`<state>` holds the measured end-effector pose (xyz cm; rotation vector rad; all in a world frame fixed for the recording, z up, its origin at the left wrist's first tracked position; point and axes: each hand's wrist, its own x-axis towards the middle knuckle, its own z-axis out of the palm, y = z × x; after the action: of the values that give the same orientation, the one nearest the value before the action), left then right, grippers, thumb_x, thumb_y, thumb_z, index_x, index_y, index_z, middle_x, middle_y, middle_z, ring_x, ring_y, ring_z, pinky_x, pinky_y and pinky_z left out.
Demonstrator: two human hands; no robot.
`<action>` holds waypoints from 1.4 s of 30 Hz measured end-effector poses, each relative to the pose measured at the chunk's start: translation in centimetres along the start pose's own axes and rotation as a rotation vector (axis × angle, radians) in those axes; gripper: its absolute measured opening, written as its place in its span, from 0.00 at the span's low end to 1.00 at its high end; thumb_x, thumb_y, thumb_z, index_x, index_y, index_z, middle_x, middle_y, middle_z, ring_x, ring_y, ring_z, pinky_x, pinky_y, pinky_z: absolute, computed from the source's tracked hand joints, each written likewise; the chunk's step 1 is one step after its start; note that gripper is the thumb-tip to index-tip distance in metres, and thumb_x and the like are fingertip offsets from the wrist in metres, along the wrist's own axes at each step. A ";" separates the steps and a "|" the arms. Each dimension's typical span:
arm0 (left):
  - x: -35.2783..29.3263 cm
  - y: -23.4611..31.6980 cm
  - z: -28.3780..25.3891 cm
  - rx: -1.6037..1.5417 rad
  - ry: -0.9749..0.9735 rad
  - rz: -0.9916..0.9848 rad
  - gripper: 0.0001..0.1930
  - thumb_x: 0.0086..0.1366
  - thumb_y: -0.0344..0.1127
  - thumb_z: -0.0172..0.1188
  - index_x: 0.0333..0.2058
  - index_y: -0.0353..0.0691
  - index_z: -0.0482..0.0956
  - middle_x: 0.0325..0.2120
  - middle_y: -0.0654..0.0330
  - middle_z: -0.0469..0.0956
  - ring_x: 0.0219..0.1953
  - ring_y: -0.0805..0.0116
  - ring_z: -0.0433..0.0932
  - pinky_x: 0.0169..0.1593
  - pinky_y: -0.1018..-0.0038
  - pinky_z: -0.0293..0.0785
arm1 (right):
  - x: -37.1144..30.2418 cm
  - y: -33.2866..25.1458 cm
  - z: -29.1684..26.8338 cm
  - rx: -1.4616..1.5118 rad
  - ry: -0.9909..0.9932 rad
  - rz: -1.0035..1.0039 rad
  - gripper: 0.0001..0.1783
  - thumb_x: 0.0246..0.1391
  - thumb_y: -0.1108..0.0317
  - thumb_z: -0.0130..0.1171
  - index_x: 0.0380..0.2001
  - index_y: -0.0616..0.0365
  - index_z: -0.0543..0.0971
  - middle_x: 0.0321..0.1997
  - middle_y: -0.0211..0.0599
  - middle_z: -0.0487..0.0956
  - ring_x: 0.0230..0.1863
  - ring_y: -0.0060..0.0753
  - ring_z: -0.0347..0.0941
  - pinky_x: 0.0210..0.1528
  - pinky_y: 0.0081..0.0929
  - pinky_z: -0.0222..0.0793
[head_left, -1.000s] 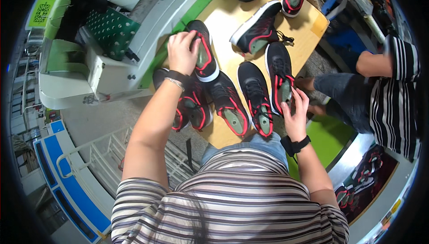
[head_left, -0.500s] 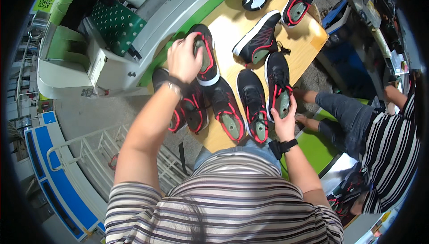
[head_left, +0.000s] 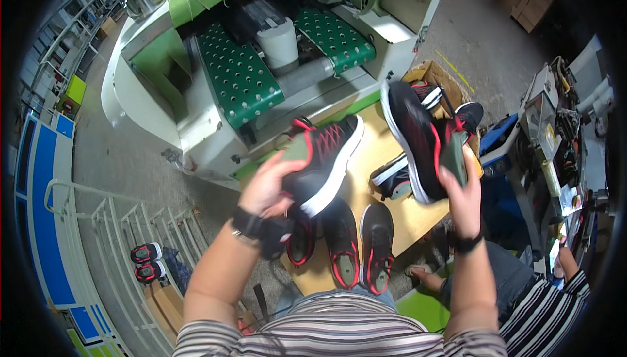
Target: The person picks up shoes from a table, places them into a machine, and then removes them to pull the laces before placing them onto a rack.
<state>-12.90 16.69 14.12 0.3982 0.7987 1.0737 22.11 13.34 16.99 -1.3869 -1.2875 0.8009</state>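
My left hand (head_left: 269, 189) grips a black sneaker with red trim and a white sole (head_left: 325, 160), lifted above the wooden table (head_left: 369, 154). My right hand (head_left: 462, 190) holds a second matching black sneaker (head_left: 413, 136) raised on its side, sole edge toward the left. Below them, three more black and red sneakers lie on the table near my body, among them one (head_left: 343, 242) and another (head_left: 377, 246). A further sneaker (head_left: 393, 178) rests flat between my hands.
A white machine with green perforated belts (head_left: 238, 76) stands beyond the table. A cardboard box with sneakers (head_left: 457, 105) sits at the table's far end. Another person in a striped shirt (head_left: 545, 311) sits at right. White racks (head_left: 124, 239) and two sneakers (head_left: 147, 262) lie at left.
Both hands have lifted a sneaker each off the table and raised them; the view has tilted up toward the machine.
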 end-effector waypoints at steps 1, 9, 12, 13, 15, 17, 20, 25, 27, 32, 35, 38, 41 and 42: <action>-1.4 2.3 1.1 0.017 -0.006 0.099 0.25 0.60 0.24 0.58 0.58 0.35 0.70 0.47 0.59 0.79 0.48 0.68 0.79 0.51 0.72 0.75 | 4.1 -1.1 1.9 -0.002 -0.055 -0.020 0.31 0.56 0.72 0.62 0.61 0.67 0.66 0.53 0.39 0.76 0.54 0.26 0.72 0.57 0.24 0.67; 14.1 14.0 2.3 0.987 0.618 0.974 0.30 0.59 0.30 0.59 0.60 0.30 0.63 0.47 0.47 0.77 0.49 0.57 0.78 0.56 0.66 0.72 | 33.9 -3.7 22.0 -0.467 -0.214 -0.250 0.37 0.55 0.64 0.58 0.68 0.46 0.60 0.63 0.59 0.69 0.61 0.58 0.69 0.60 0.43 0.68; 19.8 23.6 -12.3 1.469 1.081 1.196 0.31 0.57 0.44 0.65 0.55 0.33 0.68 0.45 0.50 0.78 0.50 0.56 0.77 0.54 0.66 0.71 | 27.5 -5.8 32.7 -0.860 -0.450 -0.388 0.35 0.57 0.66 0.50 0.69 0.46 0.59 0.62 0.52 0.72 0.59 0.54 0.72 0.60 0.42 0.69; 24.0 18.1 -5.2 1.454 0.931 1.143 0.31 0.57 0.44 0.65 0.55 0.33 0.68 0.45 0.50 0.78 0.50 0.56 0.77 0.54 0.66 0.71 | 28.7 -2.5 30.4 -0.827 -0.476 -0.260 0.34 0.59 0.61 0.47 0.69 0.49 0.59 0.58 0.53 0.76 0.56 0.55 0.75 0.58 0.41 0.70; 15.9 23.3 -8.2 1.101 0.809 0.428 0.27 0.62 0.49 0.62 0.52 0.34 0.72 0.48 0.53 0.76 0.48 0.63 0.76 0.53 0.68 0.70 | 23.4 -2.9 24.7 -0.542 -0.626 -0.261 0.33 0.58 0.58 0.55 0.66 0.56 0.64 0.57 0.56 0.75 0.55 0.53 0.74 0.59 0.44 0.68; 14.6 15.9 1.0 0.922 0.467 0.304 0.24 0.66 0.49 0.59 0.52 0.35 0.73 0.53 0.55 0.72 0.47 0.69 0.75 0.53 0.69 0.69 | 20.8 3.0 17.1 -0.413 -0.238 -0.619 0.33 0.48 0.57 0.65 0.57 0.58 0.72 0.55 0.52 0.74 0.59 0.54 0.69 0.59 0.49 0.64; 8.1 8.4 0.9 0.904 0.310 0.563 0.25 0.68 0.39 0.57 0.61 0.35 0.68 0.62 0.57 0.64 0.53 0.70 0.71 0.59 0.69 0.64 | 19.8 10.7 3.9 -0.690 0.226 -0.262 0.44 0.44 0.47 0.69 0.61 0.56 0.68 0.66 0.58 0.60 0.70 0.64 0.49 0.67 0.63 0.46; 4.0 -1.5 2.3 1.143 -0.072 0.214 0.30 0.64 0.32 0.60 0.65 0.39 0.63 0.64 0.56 0.62 0.67 0.64 0.58 0.68 0.69 0.55 | 15.3 23.3 -7.5 -0.534 0.657 0.415 0.65 0.35 0.53 0.78 0.69 0.60 0.47 0.67 0.64 0.58 0.69 0.63 0.54 0.68 0.53 0.53; 5.7 -4.2 4.2 1.285 -0.241 0.146 0.30 0.64 0.35 0.61 0.64 0.38 0.64 0.64 0.52 0.62 0.68 0.59 0.58 0.68 0.68 0.54 | 14.5 24.8 -9.2 -0.262 0.671 0.369 0.62 0.33 0.58 0.79 0.66 0.63 0.50 0.63 0.60 0.65 0.64 0.56 0.63 0.65 0.40 0.60; 9.5 -13.3 7.8 1.594 -0.507 0.354 0.34 0.62 0.44 0.64 0.64 0.41 0.64 0.68 0.45 0.57 0.71 0.48 0.53 0.70 0.57 0.52 | 6.7 24.8 -13.9 0.135 0.572 0.363 0.47 0.41 0.65 0.75 0.61 0.63 0.59 0.55 0.51 0.73 0.54 0.44 0.72 0.55 0.35 0.71; 13.2 -18.9 9.8 1.988 -0.537 0.323 0.49 0.54 0.55 0.68 0.70 0.54 0.52 0.72 0.49 0.45 0.73 0.41 0.43 0.67 0.36 0.46 | -1.4 19.0 -13.8 0.122 0.527 0.459 0.46 0.44 0.66 0.74 0.62 0.62 0.59 0.55 0.48 0.73 0.52 0.41 0.72 0.52 0.34 0.72; 16.0 -20.9 10.1 2.449 -0.445 0.215 0.66 0.38 0.59 0.77 0.72 0.64 0.40 0.74 0.56 0.30 0.71 0.37 0.44 0.61 0.32 0.55 | -10.2 18.5 -12.1 0.071 0.503 0.520 0.41 0.47 0.70 0.72 0.61 0.61 0.60 0.54 0.42 0.73 0.54 0.35 0.70 0.58 0.31 0.67; 18.1 -20.8 8.9 2.329 -0.436 0.414 0.65 0.36 0.51 0.77 0.71 0.64 0.43 0.73 0.54 0.40 0.66 0.37 0.56 0.58 0.35 0.60 | -17.7 16.3 -9.8 0.260 0.428 0.608 0.37 0.50 0.75 0.68 0.61 0.60 0.61 0.55 0.39 0.72 0.56 0.32 0.69 0.59 0.30 0.65; 18.5 -20.1 9.1 2.286 -0.430 0.461 0.64 0.36 0.48 0.76 0.71 0.64 0.45 0.72 0.54 0.43 0.63 0.37 0.59 0.58 0.37 0.62 | -19.6 15.8 -9.0 0.185 0.390 0.565 0.36 0.51 0.75 0.67 0.61 0.60 0.61 0.55 0.39 0.72 0.56 0.32 0.68 0.60 0.29 0.64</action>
<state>10.82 24.99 0.15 2.6734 1.2383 -0.1058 31.00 -5.96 0.80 -1.6753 -0.5068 0.9338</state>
